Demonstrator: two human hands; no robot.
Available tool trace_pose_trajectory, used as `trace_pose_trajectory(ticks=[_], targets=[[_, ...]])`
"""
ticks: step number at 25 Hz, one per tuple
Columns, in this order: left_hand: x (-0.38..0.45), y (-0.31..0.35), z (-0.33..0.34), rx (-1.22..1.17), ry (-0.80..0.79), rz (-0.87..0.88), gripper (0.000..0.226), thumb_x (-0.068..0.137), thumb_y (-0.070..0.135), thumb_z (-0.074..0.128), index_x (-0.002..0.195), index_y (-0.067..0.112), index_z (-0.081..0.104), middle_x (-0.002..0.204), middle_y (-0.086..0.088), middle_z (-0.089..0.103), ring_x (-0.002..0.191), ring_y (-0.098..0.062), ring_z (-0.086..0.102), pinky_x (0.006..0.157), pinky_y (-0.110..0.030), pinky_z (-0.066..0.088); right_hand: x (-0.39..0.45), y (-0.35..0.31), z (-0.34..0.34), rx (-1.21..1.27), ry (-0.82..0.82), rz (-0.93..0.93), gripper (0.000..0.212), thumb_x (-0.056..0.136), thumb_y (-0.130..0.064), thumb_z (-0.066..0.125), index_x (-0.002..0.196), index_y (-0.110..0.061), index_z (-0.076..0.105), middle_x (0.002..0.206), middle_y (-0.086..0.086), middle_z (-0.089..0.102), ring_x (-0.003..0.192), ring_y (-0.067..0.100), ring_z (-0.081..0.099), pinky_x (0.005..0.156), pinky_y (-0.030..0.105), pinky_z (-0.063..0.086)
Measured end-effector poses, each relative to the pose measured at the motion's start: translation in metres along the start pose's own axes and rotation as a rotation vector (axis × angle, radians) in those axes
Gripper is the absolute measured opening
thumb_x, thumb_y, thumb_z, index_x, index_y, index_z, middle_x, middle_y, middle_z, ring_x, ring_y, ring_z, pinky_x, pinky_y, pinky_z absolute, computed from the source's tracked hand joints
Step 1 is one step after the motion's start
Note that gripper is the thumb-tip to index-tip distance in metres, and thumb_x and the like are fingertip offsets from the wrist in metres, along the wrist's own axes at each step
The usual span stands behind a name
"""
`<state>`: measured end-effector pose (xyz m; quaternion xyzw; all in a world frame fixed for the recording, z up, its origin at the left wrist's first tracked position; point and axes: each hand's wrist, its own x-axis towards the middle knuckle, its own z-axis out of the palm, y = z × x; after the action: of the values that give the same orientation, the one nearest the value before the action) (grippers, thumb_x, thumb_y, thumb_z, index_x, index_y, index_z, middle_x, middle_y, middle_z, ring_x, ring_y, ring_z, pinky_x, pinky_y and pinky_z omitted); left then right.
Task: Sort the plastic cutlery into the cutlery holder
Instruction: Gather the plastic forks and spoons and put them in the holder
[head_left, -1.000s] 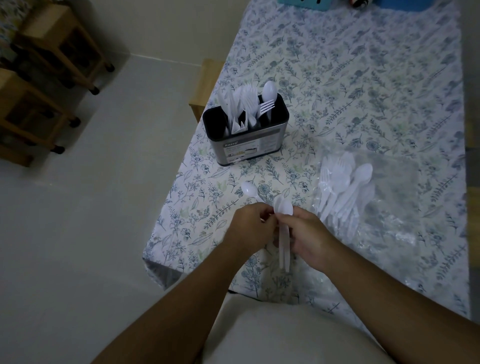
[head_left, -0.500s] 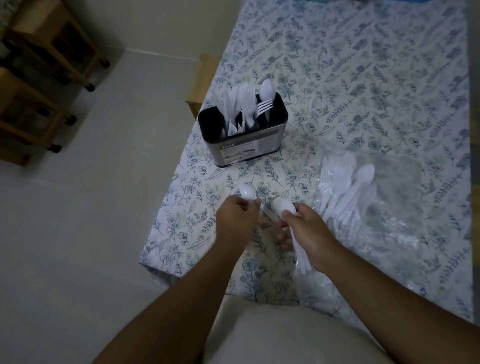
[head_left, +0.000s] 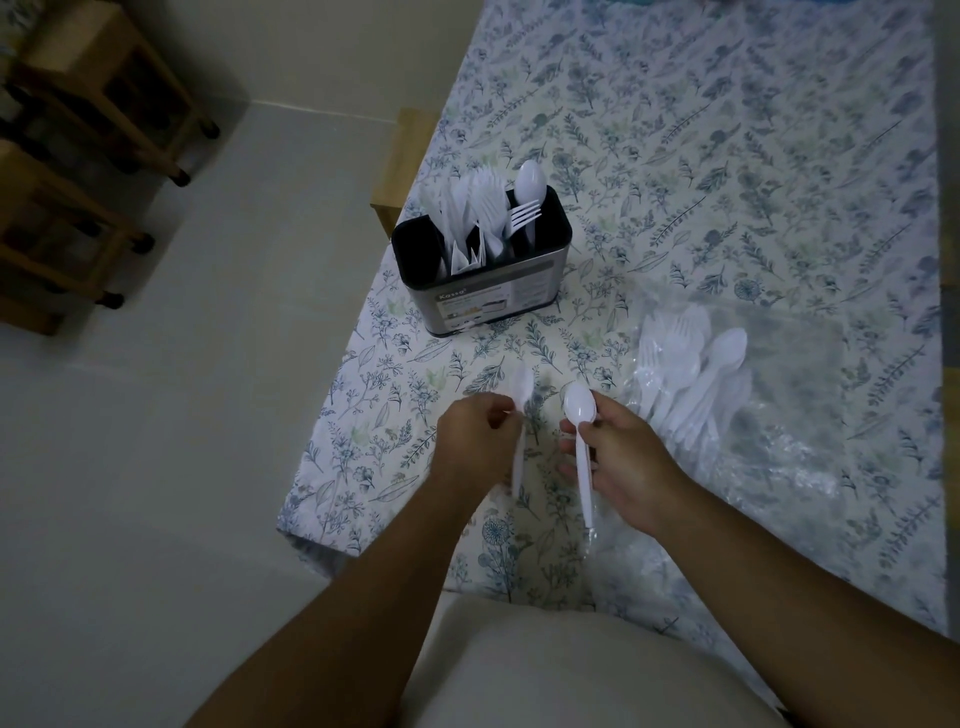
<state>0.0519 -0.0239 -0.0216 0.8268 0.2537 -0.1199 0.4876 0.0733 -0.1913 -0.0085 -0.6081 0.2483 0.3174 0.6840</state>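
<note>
A black and steel cutlery holder (head_left: 493, 304) stands near the table's left edge, with white plastic forks, knives and one spoon upright in it. My left hand (head_left: 475, 444) grips a white spoon (head_left: 521, 395), blurred, bowl pointing away from me. My right hand (head_left: 621, 457) holds another white spoon (head_left: 579, 408) by its neck, bowl up, handle trailing toward me. The two hands are a short gap apart, in front of the holder. A pile of white plastic cutlery (head_left: 691, 379) lies on a clear plastic bag to the right of my right hand.
The table wears a floral tablecloth (head_left: 727, 156); its left edge and near corner are close to my left hand. The crumpled clear bag (head_left: 779, 441) spreads over the right side. Wooden stools (head_left: 78, 156) stand on the floor at far left.
The hands, joined over the spoons a second ago, have drawn apart. Each now holds one spoon, and the left one has swung to point away from me.
</note>
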Motion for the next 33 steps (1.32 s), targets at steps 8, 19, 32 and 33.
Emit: trace_pose_trajectory(ticks=[8,19,32,33], targets=[[-0.023,-0.003,0.013,-0.231,-0.109,0.071,0.029,0.093,0.014,0.072,0.122,0.017,0.073,0.096,-0.001,0.079,0.086,-0.017,0.077,0.081,-0.043,0.063,-0.010,0.004,0.006,0.136,-0.158,-0.033,0.040,0.099,0.000,0.057,0.136,-0.016,0.063,0.115,0.005,0.078,0.101,0.024,0.076,0.073,0.038,0.062],[-0.036,0.014,0.001,-0.218,-0.137,0.183,0.024,0.093,0.023,0.059,0.105,0.033,0.077,0.100,0.005,0.071,0.097,-0.020,0.071,0.084,-0.049,0.061,-0.022,-0.003,0.001,-0.013,-0.074,-0.233,0.052,0.084,0.000,0.076,0.133,-0.014,0.066,0.105,0.009,0.079,0.097,0.026,0.077,0.076,0.042,0.063],[-0.007,0.098,-0.040,-0.064,0.025,0.562,0.024,0.097,0.014,0.064,0.119,0.017,0.074,0.095,0.007,0.077,0.086,-0.003,0.071,0.077,-0.024,0.058,-0.023,-0.087,0.020,0.081,0.029,-0.459,0.018,0.096,-0.002,0.064,0.110,-0.009,0.071,0.108,0.011,0.078,0.098,0.023,0.077,0.079,0.041,0.064],[0.002,0.112,-0.046,-0.044,0.058,0.615,0.021,0.097,0.013,0.063,0.115,0.014,0.075,0.093,0.003,0.076,0.085,-0.008,0.070,0.076,-0.029,0.058,-0.022,-0.105,0.025,0.068,0.034,-0.519,0.020,0.095,-0.001,0.064,0.111,-0.012,0.071,0.107,0.009,0.078,0.097,0.021,0.077,0.080,0.039,0.064]])
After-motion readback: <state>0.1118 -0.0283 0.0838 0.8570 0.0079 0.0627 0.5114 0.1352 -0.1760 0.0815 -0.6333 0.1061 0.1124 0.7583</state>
